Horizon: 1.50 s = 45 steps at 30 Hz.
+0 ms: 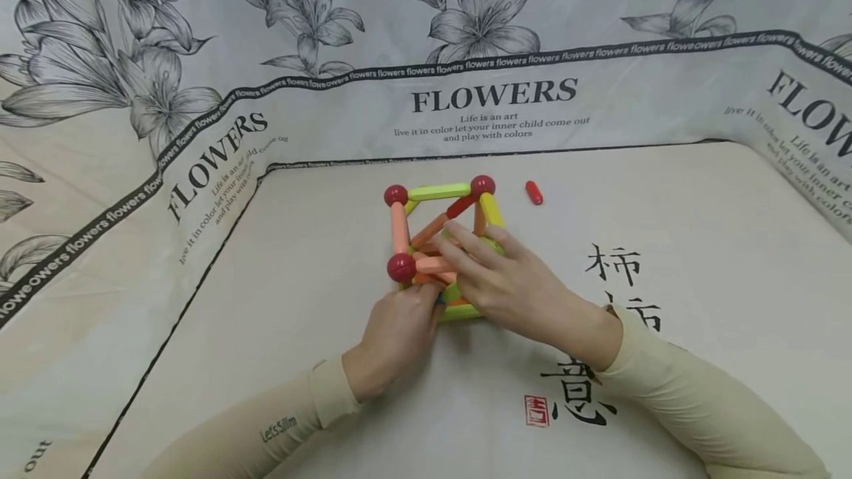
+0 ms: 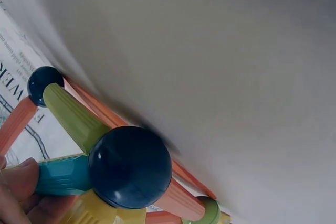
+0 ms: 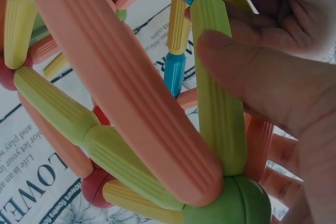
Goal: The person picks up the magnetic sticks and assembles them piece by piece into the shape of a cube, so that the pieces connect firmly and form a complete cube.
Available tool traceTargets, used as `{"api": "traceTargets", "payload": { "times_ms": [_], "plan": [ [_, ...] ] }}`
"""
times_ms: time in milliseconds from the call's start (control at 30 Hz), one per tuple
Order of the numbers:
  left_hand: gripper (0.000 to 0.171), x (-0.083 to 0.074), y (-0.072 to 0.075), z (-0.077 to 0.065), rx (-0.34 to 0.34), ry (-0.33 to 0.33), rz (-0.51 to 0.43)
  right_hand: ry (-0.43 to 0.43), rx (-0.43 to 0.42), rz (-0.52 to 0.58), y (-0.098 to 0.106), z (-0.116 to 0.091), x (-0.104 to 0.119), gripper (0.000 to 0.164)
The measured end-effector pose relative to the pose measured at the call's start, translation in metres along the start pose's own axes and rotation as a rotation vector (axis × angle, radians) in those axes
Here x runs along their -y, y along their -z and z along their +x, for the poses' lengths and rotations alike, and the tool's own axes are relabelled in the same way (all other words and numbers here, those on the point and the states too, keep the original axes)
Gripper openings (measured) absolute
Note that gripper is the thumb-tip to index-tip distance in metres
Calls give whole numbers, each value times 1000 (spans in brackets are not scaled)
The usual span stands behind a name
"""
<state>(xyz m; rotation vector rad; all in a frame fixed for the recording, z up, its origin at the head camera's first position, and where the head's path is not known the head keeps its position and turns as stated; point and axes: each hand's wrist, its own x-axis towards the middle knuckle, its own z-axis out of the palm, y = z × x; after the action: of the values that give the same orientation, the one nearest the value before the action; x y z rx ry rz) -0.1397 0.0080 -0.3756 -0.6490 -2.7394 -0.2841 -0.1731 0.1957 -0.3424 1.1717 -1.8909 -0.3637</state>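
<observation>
A frame of coloured magnetic sticks and balls stands in front of me, with a red ball (image 1: 401,267) at its near left corner. My left hand (image 1: 399,324) is low at its near side and pinches a short teal stick (image 2: 64,176) beside a dark blue ball (image 2: 131,167). My right hand (image 1: 515,290) reaches over the right side. In the right wrist view its thumb lies against a green stick (image 3: 218,87), with fingers behind, above a green ball (image 3: 247,203). A long salmon stick (image 3: 131,87) slants across there. The hands cover much of the frame's near side.
A loose red stick (image 1: 534,192) lies on the cloth to the right, beyond the frame. The pale tablecloth (image 1: 319,242) bears black brush characters (image 1: 615,265) at the right, and a flower-printed sheet (image 1: 479,21) rises behind.
</observation>
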Motion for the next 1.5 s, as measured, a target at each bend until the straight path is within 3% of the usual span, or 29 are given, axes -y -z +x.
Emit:
{"api": "traceTargets", "payload": {
  "times_ms": [367, 567, 767, 900, 1033, 1167, 1300, 1400, 1500],
  "plan": [
    [15, 1, 1, 0, -15, -17, 8, 12, 46, -14, 2, 2, 0, 25],
    [14, 1, -1, -2, -11, -32, 2, 29, 29, -18, 0, 1, 3, 30],
    [13, 2, -2, -4, 4, -31, -25, 23, -45, 188, 19, -4, 0, 34],
    [13, 3, -1, -5, 0, -39, -20, -27, -134, 433, 33, -13, -10, 12],
    [13, 4, -1, -4, -3, -36, -12, -154, -201, 615, 49, -25, -30, 29],
    [14, 4, 0, -4, 20, -35, -18, -329, -110, 647, 64, -38, -51, 46],
    [16, 3, 0, -4, 28, -42, -22, -444, 58, 639, 71, -51, -66, 21],
    [18, 3, 0, -5, 30, -36, -23, -508, 192, 616, 72, -57, -70, 35],
    [19, 2, 0, -5, 34, -29, -24, -542, 318, 569, 70, -58, -71, 30]
  ]
}}
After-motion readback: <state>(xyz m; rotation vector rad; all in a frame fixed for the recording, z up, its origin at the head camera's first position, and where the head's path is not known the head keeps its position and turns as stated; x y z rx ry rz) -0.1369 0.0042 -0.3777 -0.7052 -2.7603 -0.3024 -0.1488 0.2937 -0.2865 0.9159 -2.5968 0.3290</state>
